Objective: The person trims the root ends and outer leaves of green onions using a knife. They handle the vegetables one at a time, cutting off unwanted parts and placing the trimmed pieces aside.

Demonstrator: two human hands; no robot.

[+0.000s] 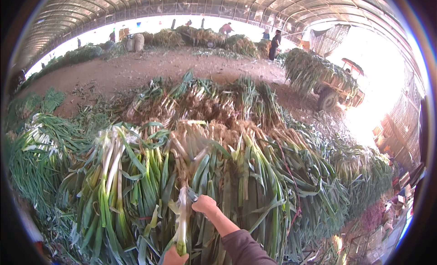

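Note:
At the bottom of the head view, my left hand (175, 255) grips the green part of a large green onion (183, 217). The onion's white stalk points away from me, and its brown root end lies towards the pile. Beside the upper stalk, my right hand (205, 204) is closed around a small grey bladed tool (192, 194), whose exact kind is hard to make out. The tool's tip touches or nearly touches the stalk. Pale stripped onions (111, 162) lie to the left. Unpeeled onions with brown roots (252, 142) spread in front and to the right.
More bundles of green onions (205, 97) sit behind the near pile. A loaded trailer (327, 77) stands at the back right on the dirt floor (143, 66). A person in dark clothes (275, 44) stands beyond. Pink string (290, 172) runs across the right-hand leaves.

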